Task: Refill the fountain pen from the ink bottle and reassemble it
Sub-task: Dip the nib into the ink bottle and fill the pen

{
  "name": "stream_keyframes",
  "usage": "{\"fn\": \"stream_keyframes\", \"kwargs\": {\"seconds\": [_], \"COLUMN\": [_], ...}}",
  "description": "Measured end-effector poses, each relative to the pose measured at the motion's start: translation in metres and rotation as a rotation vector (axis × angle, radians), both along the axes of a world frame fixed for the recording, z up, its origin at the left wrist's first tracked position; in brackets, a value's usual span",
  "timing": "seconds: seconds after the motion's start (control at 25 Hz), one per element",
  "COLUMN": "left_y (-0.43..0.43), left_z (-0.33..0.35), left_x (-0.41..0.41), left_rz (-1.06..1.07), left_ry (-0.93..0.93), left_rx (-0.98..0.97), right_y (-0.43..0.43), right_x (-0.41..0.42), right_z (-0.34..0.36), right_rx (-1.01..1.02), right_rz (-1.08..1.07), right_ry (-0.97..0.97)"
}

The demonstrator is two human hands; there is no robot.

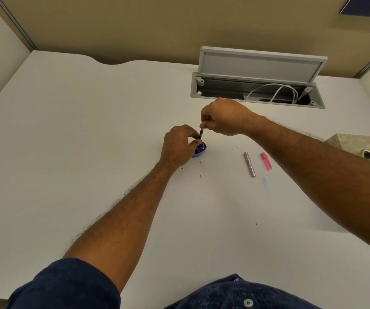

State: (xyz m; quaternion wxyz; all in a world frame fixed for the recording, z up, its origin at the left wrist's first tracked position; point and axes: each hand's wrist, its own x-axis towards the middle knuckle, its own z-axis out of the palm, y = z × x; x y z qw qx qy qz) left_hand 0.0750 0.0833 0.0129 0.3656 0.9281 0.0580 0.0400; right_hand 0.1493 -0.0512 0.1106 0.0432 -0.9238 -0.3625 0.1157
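- A dark blue shirt (235, 293) with a rolled sleeve fills the nearest edge, and both bare forearms reach out over the white desk (90, 130).
- Small purple and blue ink marks (264, 182) dot the desk between the body and the hands.
- A silver pen barrel (249, 164) lies flat on the desk to the right, and a pink cap (266, 161) lies just beside it. The two are apart, and neither is touched.
- The left hand (179, 144) has its fingers curled round the ink bottle (200, 150), a small blue-based bottle standing on the desk at centre.
- The fountain pen (201, 132), a thin dark piece with a pink top, stands nearly upright with its lower end at the bottle's mouth.
- The right hand (224, 117) is above the bottle, its fingers pinching the pen's pink upper end.
- A beige tissue box (357, 144) sits at the right edge of the desk.
- Farther back, a grey cable hatch (257, 63) is set in the desk with its lid raised, and a white cable (273, 91) is looped inside.
- A tan partition (135, 23) rises behind the desk and carries a dark number sign (369, 6) at the top right.
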Motion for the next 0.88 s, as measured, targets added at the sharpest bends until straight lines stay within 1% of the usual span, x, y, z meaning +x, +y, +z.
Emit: {"fn": "stream_keyframes", "kwargs": {"seconds": [0.08,0.28,0.4,0.56,0.72,0.88], "left_y": [-0.001,-0.003,-0.003,-0.002,-0.004,-0.004], "left_z": [-0.001,-0.003,-0.003,-0.002,-0.005,-0.008], "left_x": [0.000,-0.001,-0.001,-0.002,-0.003,-0.004], "left_rz": [0.003,-0.002,0.008,0.013,0.006,0.010], "left_ry": [0.000,0.010,0.005,-0.007,-0.016,-0.034], "left_rx": [-0.007,-0.009,-0.027,-0.022,-0.024,-0.042], "right_y": [0.001,0.004,0.003,-0.003,-0.003,-0.001], "right_x": [0.000,-0.001,0.002,0.005,0.003,0.002], "right_z": [-0.002,-0.008,-0.006,0.003,0.002,0.000], "right_rx": [-0.022,-0.042,-0.015,0.056,0.043,-0.003], "right_rz": [-0.009,-0.034,-0.080,0.022,0.044,0.010], "right_ry": [-0.032,-0.037,0.043,0.123,0.089,0.000]}}
